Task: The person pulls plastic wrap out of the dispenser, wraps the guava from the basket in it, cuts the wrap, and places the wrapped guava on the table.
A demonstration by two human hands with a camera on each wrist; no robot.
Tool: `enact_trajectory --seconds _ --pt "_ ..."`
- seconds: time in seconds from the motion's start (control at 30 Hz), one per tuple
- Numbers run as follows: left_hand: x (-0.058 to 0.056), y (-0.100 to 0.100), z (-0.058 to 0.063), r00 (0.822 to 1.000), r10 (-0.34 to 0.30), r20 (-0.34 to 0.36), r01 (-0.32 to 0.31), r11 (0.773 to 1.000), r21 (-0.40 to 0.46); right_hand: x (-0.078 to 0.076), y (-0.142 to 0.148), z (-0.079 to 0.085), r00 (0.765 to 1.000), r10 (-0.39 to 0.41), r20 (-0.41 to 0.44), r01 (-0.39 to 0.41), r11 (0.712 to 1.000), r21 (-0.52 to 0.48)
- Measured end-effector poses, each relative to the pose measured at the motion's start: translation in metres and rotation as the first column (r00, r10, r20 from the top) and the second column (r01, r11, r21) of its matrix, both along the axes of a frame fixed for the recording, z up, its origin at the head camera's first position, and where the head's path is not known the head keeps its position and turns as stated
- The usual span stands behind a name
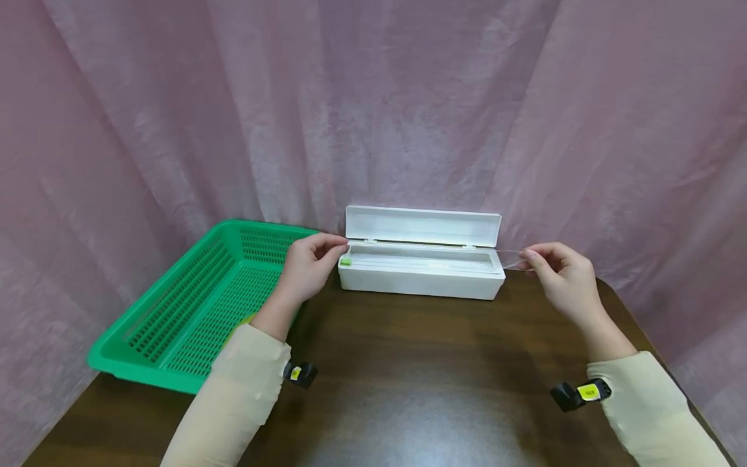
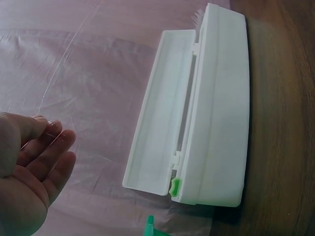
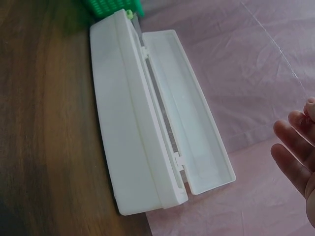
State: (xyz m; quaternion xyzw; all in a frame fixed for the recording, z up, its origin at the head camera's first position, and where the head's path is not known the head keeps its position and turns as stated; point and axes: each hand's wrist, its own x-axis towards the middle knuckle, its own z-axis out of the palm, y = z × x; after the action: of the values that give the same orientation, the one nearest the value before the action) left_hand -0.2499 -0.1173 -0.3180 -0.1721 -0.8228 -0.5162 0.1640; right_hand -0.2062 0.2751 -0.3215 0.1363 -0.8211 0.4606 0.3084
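A white cling film dispenser box [image 1: 421, 284] sits at the back of the table, its lid [image 1: 423, 226] raised. A small green slide cutter [image 1: 346, 261] is at the left end of its front edge. My left hand [image 1: 309, 266] pinches clear cling film between thumb and fingertips near the box's left end. Beyond the right end, my right hand [image 1: 557, 275] pinches the film [image 1: 511, 259] too. Each wrist view shows the film's edge as a thin shiny line running up from the fingertips. The film is transparent, so most of its sheet is hard to make out.
To the left stands a green plastic basket [image 1: 152, 376] with slotted walls. Something yellow [image 1: 240, 326] in it is mostly hidden by my left sleeve. A pink curtain [image 1: 420, 117] hangs behind the brown wooden table [image 1: 420, 363].
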Motion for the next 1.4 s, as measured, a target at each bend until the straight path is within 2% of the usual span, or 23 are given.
enact_trajectory --seconds 0.17,0.43,0.67,0.97,1.4 --pt "0.004 -0.005 0.001 1.000 0.001 0.015 -0.001 1.000 -0.002 -0.002 -0.005 -0.001 1.000 0.018 -0.014 -0.018 1.000 -0.020" --pt "0.000 -0.001 0.009 1.000 0.012 -0.001 -0.012 1.000 -0.005 -0.007 -0.006 0.004 0.999 -0.046 -0.022 0.045 0.998 -0.054" --pt "-0.001 0.005 0.018 1.000 0.014 -0.001 -0.014 1.000 -0.013 -0.008 -0.004 0.008 0.998 -0.058 -0.020 0.056 0.994 -0.093" --pt "0.002 0.005 0.016 1.000 -0.002 0.005 0.001 1.000 0.019 -0.003 -0.003 0.009 0.996 -0.075 -0.042 0.071 0.994 -0.082" --pt "0.008 0.006 0.016 0.999 -0.010 -0.053 0.012 0.999 0.040 0.004 -0.002 0.011 0.996 -0.042 -0.074 0.033 0.992 -0.118"
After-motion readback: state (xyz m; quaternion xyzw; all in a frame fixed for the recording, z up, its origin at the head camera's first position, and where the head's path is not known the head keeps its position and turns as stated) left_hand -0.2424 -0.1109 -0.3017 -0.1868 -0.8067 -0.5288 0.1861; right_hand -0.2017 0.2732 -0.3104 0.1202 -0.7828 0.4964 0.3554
